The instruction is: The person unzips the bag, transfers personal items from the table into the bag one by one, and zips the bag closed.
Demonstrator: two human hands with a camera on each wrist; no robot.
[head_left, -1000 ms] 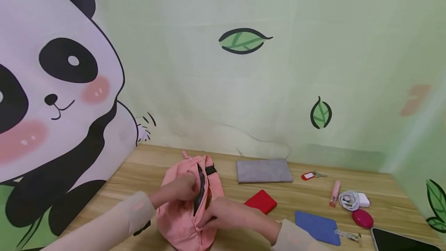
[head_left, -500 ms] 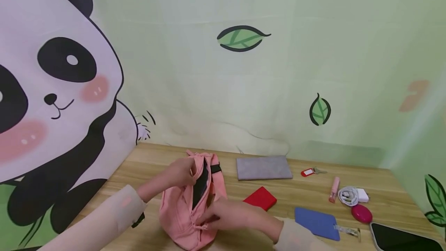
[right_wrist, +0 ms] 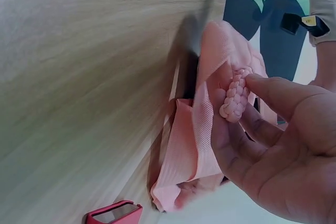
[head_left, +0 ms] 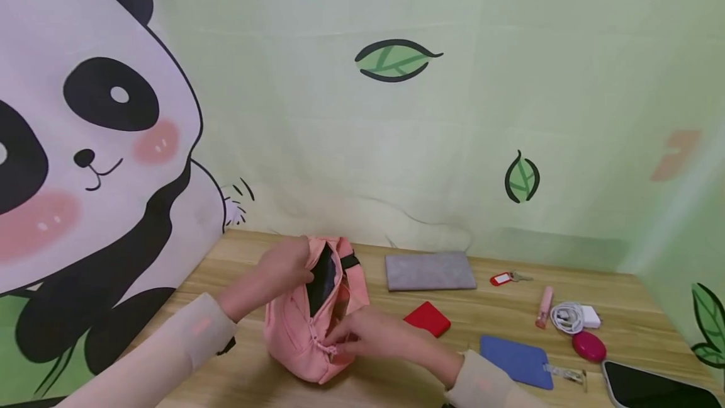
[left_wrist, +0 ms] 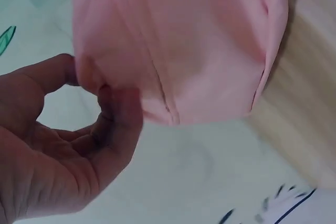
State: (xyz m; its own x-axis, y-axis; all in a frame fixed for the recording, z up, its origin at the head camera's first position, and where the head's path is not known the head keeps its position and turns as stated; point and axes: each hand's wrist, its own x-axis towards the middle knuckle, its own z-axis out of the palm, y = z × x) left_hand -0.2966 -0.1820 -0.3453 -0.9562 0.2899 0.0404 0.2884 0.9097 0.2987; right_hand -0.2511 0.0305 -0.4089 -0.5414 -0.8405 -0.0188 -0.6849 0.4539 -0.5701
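On the pink bag (head_left: 294, 348), left grip (head_left: 280, 264) pinched around its fabric (left_wrist: 121, 51); right grip (head_left: 376, 335) pinched around a braided pull (right_wrist: 236, 97).

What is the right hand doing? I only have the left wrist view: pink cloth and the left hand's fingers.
Observer: In the right wrist view, the right hand pinches a braided cord.
Operator: Is the bag open? I can't see its mouth from here.
Observer: Yes, in the head view it gapes, with its dark lining showing.
Operator: Anything on the table to its right?
Observer: Yes, the head view shows a red item there.
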